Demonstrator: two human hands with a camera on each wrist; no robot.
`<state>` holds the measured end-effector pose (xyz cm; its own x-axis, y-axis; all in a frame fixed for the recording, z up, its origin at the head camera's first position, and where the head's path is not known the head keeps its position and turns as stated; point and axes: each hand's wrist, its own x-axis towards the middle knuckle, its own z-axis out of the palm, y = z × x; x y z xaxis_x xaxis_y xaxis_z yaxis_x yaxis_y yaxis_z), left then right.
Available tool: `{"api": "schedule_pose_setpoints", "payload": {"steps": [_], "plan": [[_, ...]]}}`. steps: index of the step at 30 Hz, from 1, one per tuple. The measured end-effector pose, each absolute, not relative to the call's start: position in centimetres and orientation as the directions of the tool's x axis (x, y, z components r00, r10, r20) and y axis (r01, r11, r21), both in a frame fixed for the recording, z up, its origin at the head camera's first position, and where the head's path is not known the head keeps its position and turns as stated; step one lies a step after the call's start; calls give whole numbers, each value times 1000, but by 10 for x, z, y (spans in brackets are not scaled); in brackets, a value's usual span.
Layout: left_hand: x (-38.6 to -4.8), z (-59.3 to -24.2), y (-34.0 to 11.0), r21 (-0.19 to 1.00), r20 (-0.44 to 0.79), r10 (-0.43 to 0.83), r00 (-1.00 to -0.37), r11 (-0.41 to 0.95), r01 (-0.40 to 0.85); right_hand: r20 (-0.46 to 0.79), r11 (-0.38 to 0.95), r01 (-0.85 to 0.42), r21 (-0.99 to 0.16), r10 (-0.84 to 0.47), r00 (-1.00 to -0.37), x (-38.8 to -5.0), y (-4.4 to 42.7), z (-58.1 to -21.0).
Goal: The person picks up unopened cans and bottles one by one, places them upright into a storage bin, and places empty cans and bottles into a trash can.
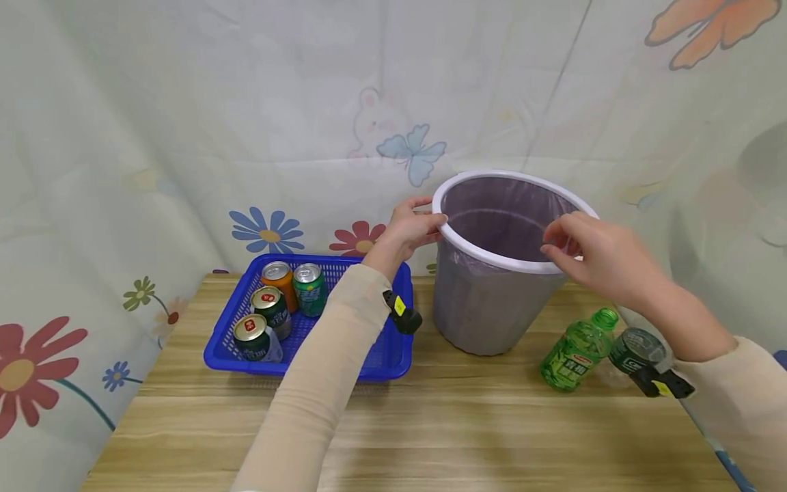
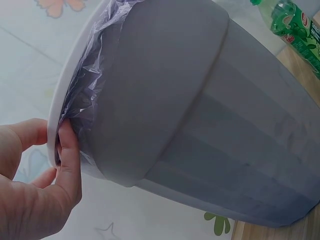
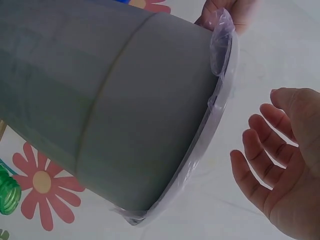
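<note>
A grey trash can [image 1: 482,307] with a white rim ring stands on the table, lined with a thin translucent purple bag [image 2: 92,75]. My left hand [image 1: 412,225] pinches the ring at its left side, thumb on one face and fingers beneath, as the left wrist view shows. Over the right side of the opening hovers my right hand [image 1: 605,256], fingers loosely bent and holding nothing. In the right wrist view, that hand [image 3: 285,160] is apart from the ring. Bag edges stick out below the ring.
Left of the can, a blue plastic basket [image 1: 369,372] holds several drink cans [image 1: 310,290]. A green bottle [image 1: 578,352] without a cap stands right of the can, beside a clear dark-labelled container [image 1: 636,347] partly hidden by my right wrist camera. A patterned curtain [image 1: 295,123] hangs behind.
</note>
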<state>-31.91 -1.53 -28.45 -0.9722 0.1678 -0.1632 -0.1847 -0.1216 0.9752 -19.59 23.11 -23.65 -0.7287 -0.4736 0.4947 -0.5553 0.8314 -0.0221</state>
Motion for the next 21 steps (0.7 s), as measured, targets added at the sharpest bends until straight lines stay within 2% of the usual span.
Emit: {"api": "schedule_pose_setpoints", "payload": {"steps": [15,21], "plan": [[-321,-286,-15,973,-167,171,-971,-133,-191,535,840,-540,-54,-432,-726,-177,240,-255],[-320,-285,-15,973,-165,171,-971,-132,-189,569,827,-559,-61,-432,-700,-174,246,-269]]}}
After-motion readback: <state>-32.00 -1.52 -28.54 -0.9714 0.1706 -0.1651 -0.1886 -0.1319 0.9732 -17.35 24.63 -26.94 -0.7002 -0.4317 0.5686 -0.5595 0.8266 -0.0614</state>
